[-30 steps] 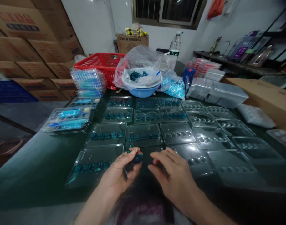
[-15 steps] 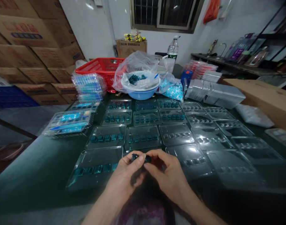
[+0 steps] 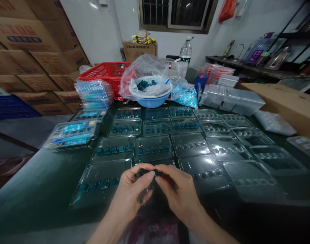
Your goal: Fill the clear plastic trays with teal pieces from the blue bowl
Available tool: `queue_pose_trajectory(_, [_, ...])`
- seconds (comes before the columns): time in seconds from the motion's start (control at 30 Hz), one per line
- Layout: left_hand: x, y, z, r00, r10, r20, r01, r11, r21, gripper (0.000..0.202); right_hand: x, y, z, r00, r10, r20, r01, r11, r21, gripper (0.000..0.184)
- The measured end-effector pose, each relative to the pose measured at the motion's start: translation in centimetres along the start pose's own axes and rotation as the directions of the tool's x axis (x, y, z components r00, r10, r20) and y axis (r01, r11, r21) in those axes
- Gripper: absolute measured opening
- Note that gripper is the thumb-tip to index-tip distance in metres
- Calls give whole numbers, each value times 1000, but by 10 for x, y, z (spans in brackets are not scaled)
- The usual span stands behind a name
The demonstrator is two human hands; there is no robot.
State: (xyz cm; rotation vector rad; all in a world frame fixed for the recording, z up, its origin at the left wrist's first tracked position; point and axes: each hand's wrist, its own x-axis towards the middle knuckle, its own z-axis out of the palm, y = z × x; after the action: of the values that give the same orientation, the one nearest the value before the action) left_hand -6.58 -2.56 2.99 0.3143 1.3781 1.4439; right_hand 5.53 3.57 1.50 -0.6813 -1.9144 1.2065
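My left hand (image 3: 133,191) and my right hand (image 3: 176,193) meet at the near middle of the dark table (image 3: 30,189), fingertips touching. Both pinch small dark teal pieces (image 3: 144,173) between thumbs and fingers, over a clear blister tray (image 3: 155,162) that they largely hide. More pieces seem to sit in my left palm. To the left lies a clear tray (image 3: 101,181) with a row of teal pieces in its slots. Further rows of clear trays (image 3: 153,147) spread ahead, the left ones filled, the right ones (image 3: 227,147) with bare slots.
A blue bowl (image 3: 150,95) of teal pieces in a plastic bag stands at the back, beside a red basket (image 3: 104,73) and a water bottle (image 3: 185,51). Stacked packed trays (image 3: 95,93) sit at the left, cardboard boxes (image 3: 30,44) behind, a carton (image 3: 284,101) at the right.
My right hand came in from the right and joined my left hand; both now pinch the pieces together. The view shifted slightly.
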Motion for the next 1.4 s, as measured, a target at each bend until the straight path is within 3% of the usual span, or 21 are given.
queue_pose_trajectory(0.07, [1,1,-1,999,-44,-14,44,999,8,14,-2,0,-1,993,-120,18,121,979,-165,26])
queue_pose_trajectory(0.17, [3,0,-3,993,-114,1,114,993,-2,13,-4,1,-3,981,-193,31,193,930,-313,23])
queue_pose_trajectory(0.4, [0,1,-3,976,-213,-51,214,977,10,13,-5,-1,-10,959,-257,124,285,880,-381,13])
queue_pose_trajectory(0.47, [0,1,-3,974,-225,-21,226,972,57,11,-3,-5,-17,950,-227,216,289,900,-326,13])
queue_pose_trajectory(0.6, [2,3,-2,977,-212,32,206,969,133,6,0,-11,-30,938,-85,337,170,958,-231,9])
queue_pose_trajectory(0.77, [3,5,4,983,-178,38,168,966,196,7,-1,-7,-29,965,-1,263,65,970,-236,11])
queue_pose_trajectory(1.03, [6,-1,7,995,-96,9,94,982,163,15,-15,3,-14,985,-137,105,159,956,-245,16])
queue_pose_trajectory(1.2, [6,0,14,994,-108,33,99,972,215,12,-8,0,-22,974,105,200,-95,994,-60,8])
queue_pose_trajectory(1.4, [1,5,8,968,-223,115,187,947,262,20,-1,-2,-32,910,274,312,-347,914,209,7])
